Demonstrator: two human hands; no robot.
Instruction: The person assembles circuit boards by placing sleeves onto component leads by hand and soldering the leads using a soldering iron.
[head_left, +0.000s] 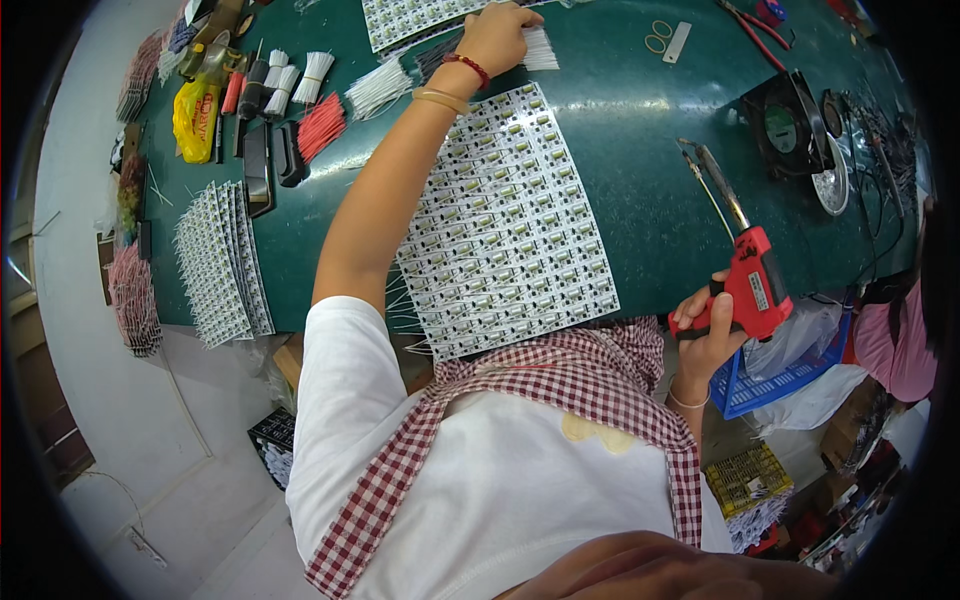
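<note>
My right hand (712, 325) is wrapped round the handle of a red and black soldering gun (757, 285), whose metal tip and thin wire guide point up and away over the table. A large white sheet of circuit boards (510, 220) lies in front of me, with rows of small parts and thin white wires along its left edge. My left arm reaches across its upper left part. At the far side, my left hand (497, 40) has its fingers curled beside a bundle of white wires (541, 48); what lies between the fingertips is hidden.
Another board sheet (420, 22) lies at the far edge. Red wires (322, 128), more white wires (378, 88) and stacked boards (222, 265) are on the left of the green table (660, 130). A black fan (785, 125) and red-handled pliers (750, 30) stand right.
</note>
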